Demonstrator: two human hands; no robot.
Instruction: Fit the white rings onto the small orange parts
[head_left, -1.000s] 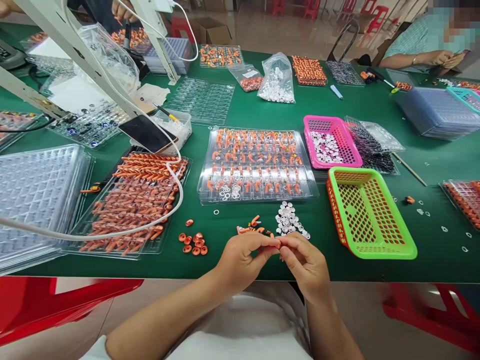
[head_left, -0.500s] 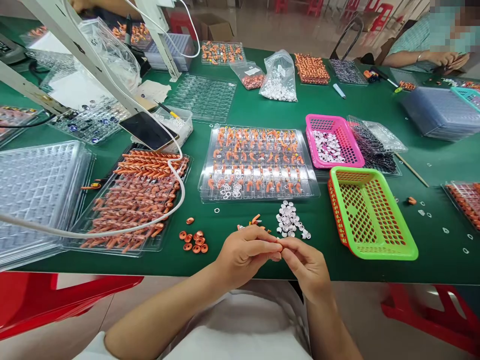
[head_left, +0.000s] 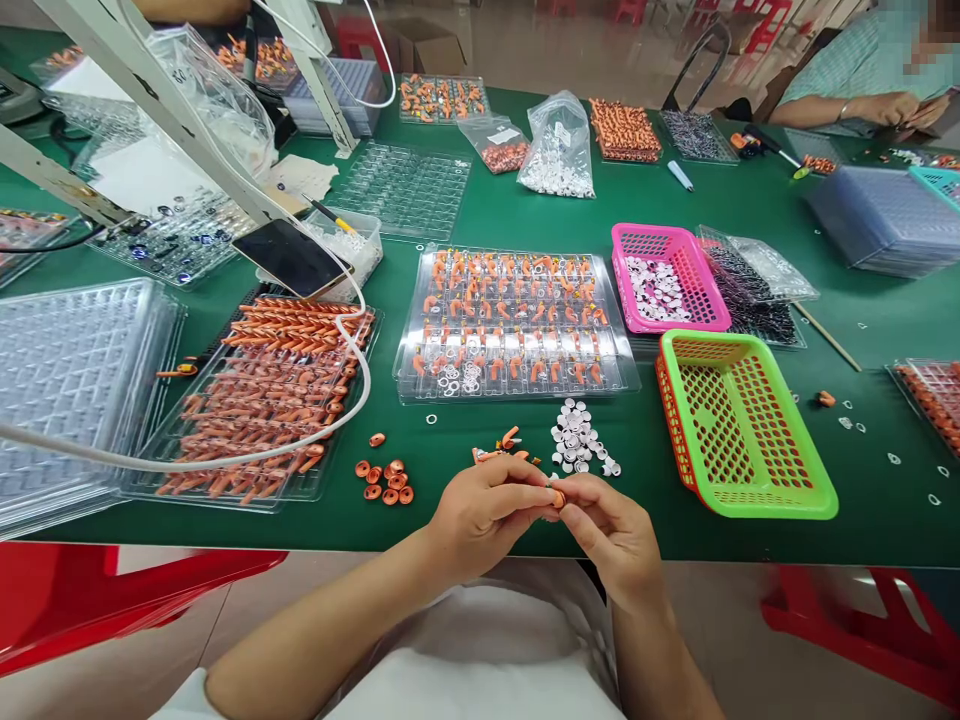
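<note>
My left hand and my right hand meet fingertip to fingertip over the table's near edge, both pinching one small orange part. Just beyond them lie a few loose orange pieces and a heap of small white rings. A cluster of orange round caps lies to the left. Further back a clear blister tray holds rows of orange parts and white rings.
A green basket stands at the right, a pink basket of white pieces behind it. A tray of orange sticks crossed by a white cable, a phone and stacked clear trays lie left. Another person sits far right.
My hands stay together at the near edge, shifting only slightly; the orange part now shows between the fingertips. The view has tilted a little.
</note>
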